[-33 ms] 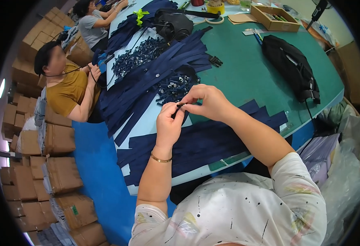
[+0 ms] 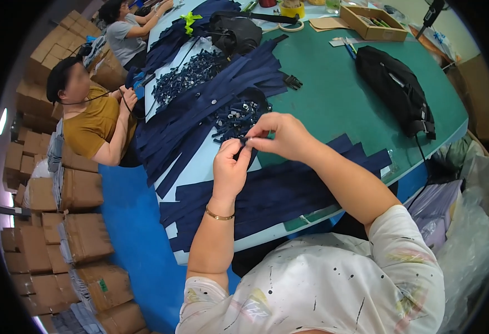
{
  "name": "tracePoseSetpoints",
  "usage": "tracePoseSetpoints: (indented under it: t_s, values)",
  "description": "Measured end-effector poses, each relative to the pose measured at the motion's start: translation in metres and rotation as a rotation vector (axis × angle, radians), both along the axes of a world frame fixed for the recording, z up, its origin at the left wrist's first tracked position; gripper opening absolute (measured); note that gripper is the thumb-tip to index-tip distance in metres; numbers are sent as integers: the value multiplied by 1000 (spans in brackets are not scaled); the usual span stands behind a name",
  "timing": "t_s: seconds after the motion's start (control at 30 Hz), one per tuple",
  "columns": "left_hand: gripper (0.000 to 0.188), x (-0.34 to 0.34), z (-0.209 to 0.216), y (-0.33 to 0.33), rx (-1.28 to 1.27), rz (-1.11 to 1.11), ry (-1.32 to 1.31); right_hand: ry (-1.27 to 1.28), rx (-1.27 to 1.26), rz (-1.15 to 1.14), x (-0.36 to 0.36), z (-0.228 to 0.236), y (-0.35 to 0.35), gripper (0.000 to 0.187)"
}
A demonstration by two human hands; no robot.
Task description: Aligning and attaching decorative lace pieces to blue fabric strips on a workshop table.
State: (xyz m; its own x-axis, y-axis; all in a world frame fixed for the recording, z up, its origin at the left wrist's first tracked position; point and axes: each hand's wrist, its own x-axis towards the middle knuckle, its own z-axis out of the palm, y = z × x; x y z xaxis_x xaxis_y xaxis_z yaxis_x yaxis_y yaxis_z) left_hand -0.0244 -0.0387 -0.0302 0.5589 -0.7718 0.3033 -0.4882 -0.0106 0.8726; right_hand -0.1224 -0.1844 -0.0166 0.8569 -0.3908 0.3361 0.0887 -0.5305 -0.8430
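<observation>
Over the near part of the table, my left hand (image 2: 230, 168) and my right hand (image 2: 284, 137) meet fingertip to fingertip. Pinched between them is a small dark piece (image 2: 244, 141), mostly covered by the fingers, with a light glint at its right end. Just beyond lies a heap of small navy pieces with silvery bits (image 2: 236, 116), which look like zipper sliders with pulls. Long navy fabric strips (image 2: 267, 192) lie flat under my forearms. More navy strips (image 2: 200, 114) fan out at the left, past the heap.
A second heap of small pieces (image 2: 186, 75) lies farther back. On the green mat (image 2: 322, 100) are a black bag (image 2: 395, 92) and a black buckle (image 2: 293, 83); a wooden tray (image 2: 373, 25) stands behind. Two people sit along the left side, by stacked cartons (image 2: 86, 236).
My right hand's fingertips have closed in slightly on the small dark piece, which shows a little less. My left hand has hardly moved.
</observation>
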Motion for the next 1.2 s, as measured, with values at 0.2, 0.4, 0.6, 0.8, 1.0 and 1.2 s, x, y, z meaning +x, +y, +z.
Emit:
tracePoseSetpoints:
  t_s: [0.2,0.4,0.6,0.8,1.0,1.2]
  values:
    - [15,4,-7,3,64,-15,145,34,-53,-57,-3,2,-1,18]
    - [19,4,-5,3,62,-75,351,70,-25,-104,-3,3,-4,18]
    - [20,3,-5,0,34,-66,538,43,143,-8,-1,-3,-5,20]
    - [20,5,-6,0,-25,-65,420,17,249,8,1,-4,-2,19]
    - [21,-1,-6,-3,-52,-66,589,46,265,-21,1,-4,-3,16]
    - [19,5,-12,-3,-6,26,309,59,270,0,3,-8,-5,17]
